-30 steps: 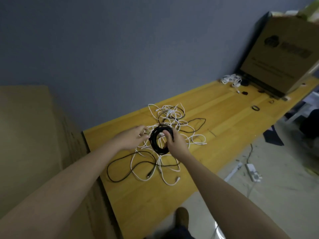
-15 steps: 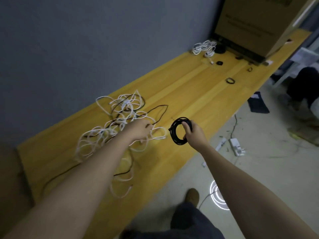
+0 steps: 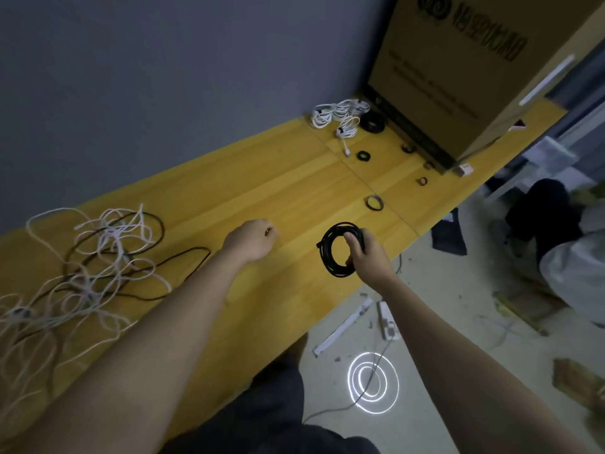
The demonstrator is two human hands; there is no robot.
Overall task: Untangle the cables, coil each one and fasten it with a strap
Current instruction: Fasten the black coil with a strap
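long yellow wooden tabletop (image 3: pixel 294 178) as landmark. big brown cardboard box (image 3: pixel 474 70) at its far end. tangled heap of white and black cables (image 3: pixel 91 267) at its near left part. my right hand (image 3: pixel 368 257) over its front edge, thumb and fingers curled round coiled black cable (image 3: pixel 334 252). my left hand (image 3: pixel 252 239) above its middle, fingers curled under, gripping nothing i can see. small black strap ring (image 3: pixel 374 203) flat on it beyond coil.

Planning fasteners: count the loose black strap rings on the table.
5: strap ring nearest the right hand, others at. More may be hidden.
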